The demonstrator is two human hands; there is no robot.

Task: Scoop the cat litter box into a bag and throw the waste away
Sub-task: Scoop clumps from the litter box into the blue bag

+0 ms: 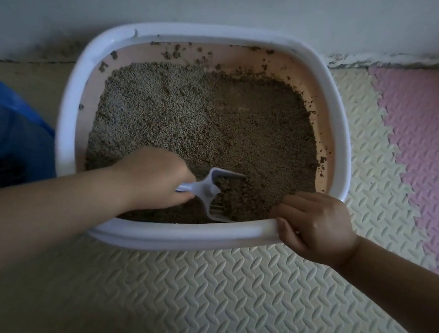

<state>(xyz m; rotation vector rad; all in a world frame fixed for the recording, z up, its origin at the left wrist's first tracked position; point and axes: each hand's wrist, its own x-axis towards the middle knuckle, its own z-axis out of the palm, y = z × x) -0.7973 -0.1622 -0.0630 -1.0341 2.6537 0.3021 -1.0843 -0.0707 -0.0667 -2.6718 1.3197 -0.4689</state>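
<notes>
Your white box [216, 36], pink inside, holds grey-brown litter [191, 116]. Your white slotted scoop [207, 188] sits in the litter by the near rim, part-loaded; the blue bag [7, 120] lies just left of the box

The left grip [156, 178] is closed around the handle of a white slotted plastic scoop [206, 189], knuckles turned up. The bare left forearm [43, 214] is stretched in from the lower left. The right grip [315, 226] is curled over the near rim of a white oval plastic litter box [68, 110], fingers inside, thumb laid along the rim. The bare right forearm [404, 291] is angled in from the lower right.
</notes>
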